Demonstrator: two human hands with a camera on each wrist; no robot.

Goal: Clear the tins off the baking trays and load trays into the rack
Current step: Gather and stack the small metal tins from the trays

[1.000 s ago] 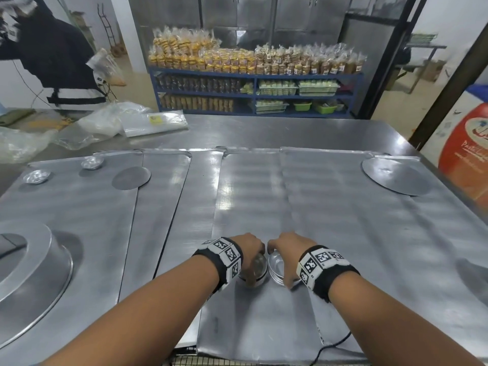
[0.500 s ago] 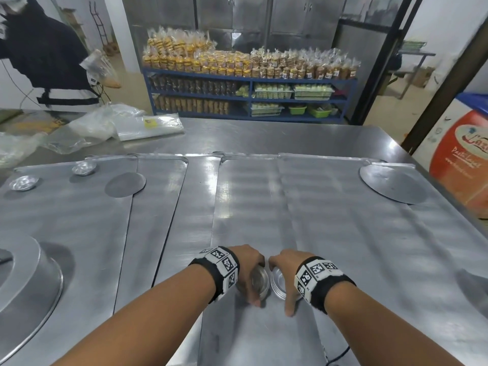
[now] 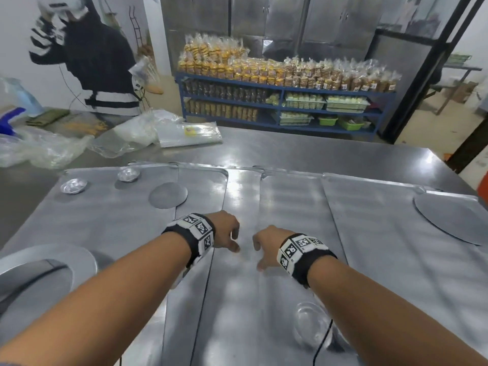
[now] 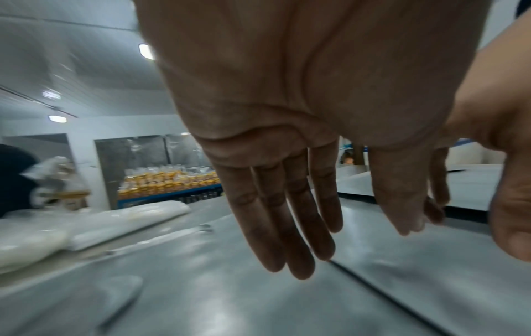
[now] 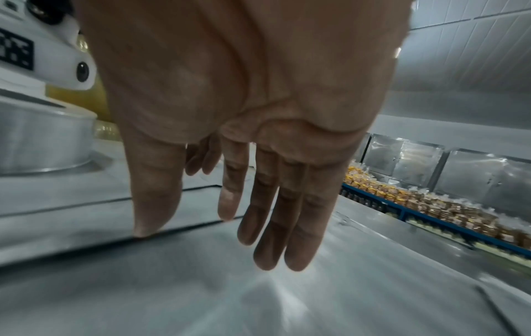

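Both my hands hover empty over the flat steel baking trays point(image 3: 290, 202) that cover the table. My left hand point(image 3: 229, 235) and right hand point(image 3: 260, 249) hang side by side, fingers loose and pointing down. The wrist views show my left hand point(image 4: 344, 238) and right hand point(image 5: 207, 234) with straight fingers and nothing in them. A stack of small shiny tins point(image 3: 313, 327) sits on the tray near the front edge, beside my right forearm. Two more small tins point(image 3: 73, 185) point(image 3: 128, 174) stand at the far left of the left tray point(image 3: 105, 223).
A large round pan point(image 3: 34, 281) stands at the front left. Flat round discs lie on the left tray point(image 3: 168, 194) and on the right tray point(image 3: 449, 217). Plastic bags point(image 3: 137, 133) lie at the table's back left, near another person point(image 3: 97, 62). Shelves of packed goods point(image 3: 285, 88) stand behind.
Both hands have let go of the small tins and lifted away toward the far side. The tins stay stacked near the front edge.
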